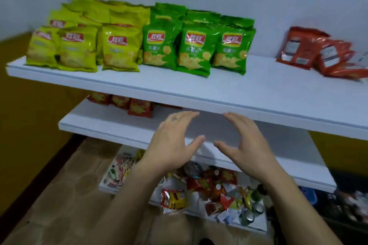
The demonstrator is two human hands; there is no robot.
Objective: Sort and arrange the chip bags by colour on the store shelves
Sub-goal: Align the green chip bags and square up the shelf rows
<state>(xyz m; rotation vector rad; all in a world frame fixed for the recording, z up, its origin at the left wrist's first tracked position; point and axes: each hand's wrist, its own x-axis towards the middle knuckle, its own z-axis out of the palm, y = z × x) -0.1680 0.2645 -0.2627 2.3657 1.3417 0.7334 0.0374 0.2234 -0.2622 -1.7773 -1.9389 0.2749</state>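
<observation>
A person's left hand (pixel 173 141) and right hand (pixel 245 141) hover side by side before the middle shelf (pixel 111 125), both empty, fingers loosely spread and curved toward each other, thumbs near but apart. The posture suggests a reach to gather or square up stock, though nothing is gripped. Far back on that shelf, to the left and half hidden beneath the board above, sits a short row of red bags (pixel 137 106), upright and facing front. On the top shelf (pixel 239 93), the sorting looks largely done: yellow bags (pixel 83 45) stand in leaning rows at the left end, with green bags (pixel 195 47) touching them toward the centre, labels forward so each colour reads as one block. Well apart, at the right end, a small heap of red-orange bags (pixel 318 51) lies overlapped with printed backs showing. Judging by that, they have not been faced or joined with the red stock below. The bare stretch of board between green and red appears left for a further group. On the bottom shelf (pixel 254 225) lies a loose jumble of mixed packets (pixel 209 187) and a few cans (pixel 251 215), in no colour order, likely the supply to be sorted.
</observation>
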